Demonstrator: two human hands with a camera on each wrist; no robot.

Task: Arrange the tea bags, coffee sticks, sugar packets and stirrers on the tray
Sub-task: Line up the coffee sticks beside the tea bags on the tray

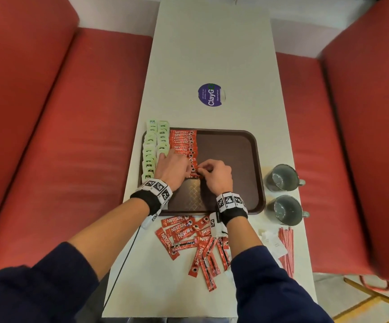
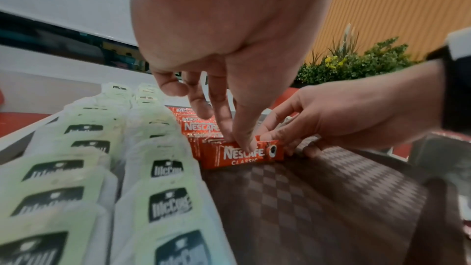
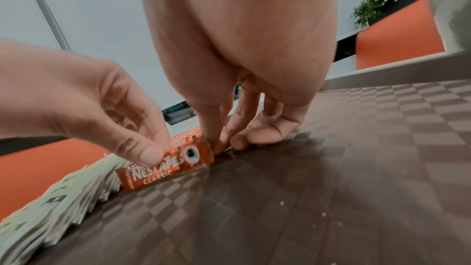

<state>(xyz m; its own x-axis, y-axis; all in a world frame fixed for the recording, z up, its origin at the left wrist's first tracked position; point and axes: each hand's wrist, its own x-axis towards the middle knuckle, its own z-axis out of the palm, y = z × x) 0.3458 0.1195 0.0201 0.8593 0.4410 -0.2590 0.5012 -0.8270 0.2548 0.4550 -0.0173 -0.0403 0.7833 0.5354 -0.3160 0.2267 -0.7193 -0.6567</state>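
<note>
**Coffee sticks going into a row on the tray**

Loose coffee sticks (image 1: 193, 243) lie in a heap on the worktop (image 1: 212, 66) at the near edge, between the forearms. Just beyond them sits the brown tray (image 1: 247, 164). Two columns of green tea bags (image 1: 155, 145) fill its left side, and a row of sticks (image 1: 184, 143) runs beside them from far to near.

Both hands work on the nearest stick (image 2: 242, 154) of that row. The left hand (image 1: 172, 167) pinches its top edge with thumb and fingertips, while the right hand (image 1: 216, 174) has its grip curled round the right end of the stick.

To do this step well, I would press the stick flush against its neighbour, keep its right end level with the others, and let go only once it lies flat, so the row does not fan out.

Stirrers (image 1: 286, 250) and white sugar packets (image 1: 274, 243) wait at the near right of the worktop, beside two cups (image 1: 282, 192); only the head view shows these and the heap. The left wrist view shows the tea bag labels and that the stick stands on its edge. The right wrist view shows the left thumb on the stick's face and the bare chequered tray floor to the right.
</note>
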